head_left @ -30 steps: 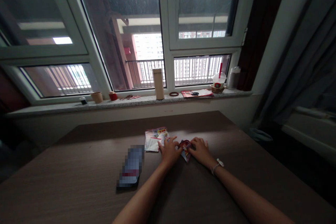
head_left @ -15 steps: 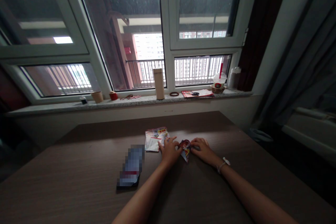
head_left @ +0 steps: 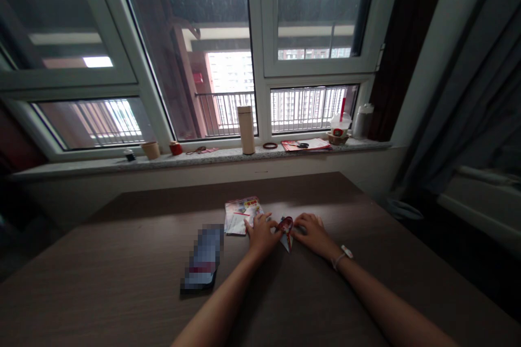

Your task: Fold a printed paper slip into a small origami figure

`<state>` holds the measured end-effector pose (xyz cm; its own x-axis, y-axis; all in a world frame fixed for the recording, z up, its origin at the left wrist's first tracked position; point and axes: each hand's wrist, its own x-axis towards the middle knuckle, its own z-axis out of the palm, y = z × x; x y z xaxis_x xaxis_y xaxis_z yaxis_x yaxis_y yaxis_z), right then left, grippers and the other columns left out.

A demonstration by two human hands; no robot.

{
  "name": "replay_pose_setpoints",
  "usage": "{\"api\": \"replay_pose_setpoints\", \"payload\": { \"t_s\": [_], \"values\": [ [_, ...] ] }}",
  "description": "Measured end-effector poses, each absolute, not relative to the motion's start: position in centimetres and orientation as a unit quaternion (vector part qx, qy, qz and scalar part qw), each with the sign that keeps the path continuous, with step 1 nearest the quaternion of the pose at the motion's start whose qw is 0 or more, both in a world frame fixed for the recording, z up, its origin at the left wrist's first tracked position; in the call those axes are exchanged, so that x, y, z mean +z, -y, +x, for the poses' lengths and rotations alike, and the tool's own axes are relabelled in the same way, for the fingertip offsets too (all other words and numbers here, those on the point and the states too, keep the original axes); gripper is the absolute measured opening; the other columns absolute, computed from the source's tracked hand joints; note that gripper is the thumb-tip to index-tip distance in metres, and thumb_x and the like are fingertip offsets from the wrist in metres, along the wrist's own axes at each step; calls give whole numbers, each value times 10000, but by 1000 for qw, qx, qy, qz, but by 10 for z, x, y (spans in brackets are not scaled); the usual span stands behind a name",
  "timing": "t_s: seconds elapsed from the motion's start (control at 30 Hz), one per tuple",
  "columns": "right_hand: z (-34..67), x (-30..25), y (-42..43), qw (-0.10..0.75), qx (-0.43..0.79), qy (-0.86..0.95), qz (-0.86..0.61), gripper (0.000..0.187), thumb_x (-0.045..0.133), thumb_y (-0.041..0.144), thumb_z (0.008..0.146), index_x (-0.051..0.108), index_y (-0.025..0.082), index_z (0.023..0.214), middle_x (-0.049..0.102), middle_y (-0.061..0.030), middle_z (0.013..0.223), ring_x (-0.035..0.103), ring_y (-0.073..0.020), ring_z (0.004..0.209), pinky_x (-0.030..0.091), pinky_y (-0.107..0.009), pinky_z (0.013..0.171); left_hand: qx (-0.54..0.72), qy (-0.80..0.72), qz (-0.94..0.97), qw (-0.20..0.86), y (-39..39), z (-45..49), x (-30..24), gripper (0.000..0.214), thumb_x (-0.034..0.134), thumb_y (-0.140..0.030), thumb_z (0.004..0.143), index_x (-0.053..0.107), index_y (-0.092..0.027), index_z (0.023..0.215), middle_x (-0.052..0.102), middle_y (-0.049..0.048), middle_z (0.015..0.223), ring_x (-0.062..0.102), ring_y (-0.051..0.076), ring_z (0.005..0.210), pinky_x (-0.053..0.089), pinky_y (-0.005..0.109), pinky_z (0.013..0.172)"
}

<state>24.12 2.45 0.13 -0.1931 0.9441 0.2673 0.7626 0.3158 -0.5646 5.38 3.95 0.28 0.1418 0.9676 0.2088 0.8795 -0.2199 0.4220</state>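
Observation:
A small folded piece of printed paper (head_left: 287, 229), coloured on top and pale towards its lower point, lies on the table between my hands. My left hand (head_left: 261, 236) pinches its left edge between thumb and fingers, while the other fingers reach over some flyers. From the right, my right hand (head_left: 312, 232), with a bracelet at the wrist, has its closed fingertips on the paper's right edge. Just left of my left hand lie the flat printed flyers (head_left: 237, 219). Nearer to me on the left is a phone (head_left: 202, 257), its screen blurred out.
The brown table (head_left: 122, 260) reaches to the window wall. On the stone sill (head_left: 220, 159) stand a beige thermos (head_left: 246, 131), a paper cup (head_left: 151, 150), a drink cup (head_left: 339, 124) with a red straw, and scissors (head_left: 302, 145) on red-edged papers.
The folded paper's right side has turned inward, and more of its pale face shows near the point. My right hand has shifted slightly left; my left hand stays almost in place.

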Motion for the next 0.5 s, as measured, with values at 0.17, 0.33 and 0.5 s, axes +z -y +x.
{"api": "replay_pose_setpoints", "payload": {
  "t_s": [0.17, 0.33, 0.5],
  "values": [
    [236, 0, -25, 277, 142, 747, -588, 195, 595, 423, 808, 675, 273, 904, 612, -26, 1055, 490, -248, 1105, 141, -568, 1080, 192, -625, 751, 95, -35, 53, 7, 219, 598, -481, 806, 709, -327, 915, 515, -2, 1377, 348, 311, 1324, 63, 719, 1061],
    [235, 0, -25, 276, 135, 744, -594, 174, 615, 399, 793, 668, 266, 892, 611, -30, 1050, 491, -252, 1100, 152, -586, 1064, 166, -627, 754, 105, -32, 51, 10, 354, 607, -564, 765, 684, -326, 1016, 495, 9, 1402, 338, 323, 1332, 65, 721, 1063],
    [235, -2, -25, 288, 145, 739, -591, 180, 616, 404, 795, 664, 257, 887, 612, -31, 1036, 485, -255, 1103, 134, -584, 1066, 160, -621, 759, 112, -30, 50, 12, 468, 656, -608, 683, 675, -317, 1048, 473, 24, 1426, 321, 351, 1341, 52, 741, 1049]
  ]
}}
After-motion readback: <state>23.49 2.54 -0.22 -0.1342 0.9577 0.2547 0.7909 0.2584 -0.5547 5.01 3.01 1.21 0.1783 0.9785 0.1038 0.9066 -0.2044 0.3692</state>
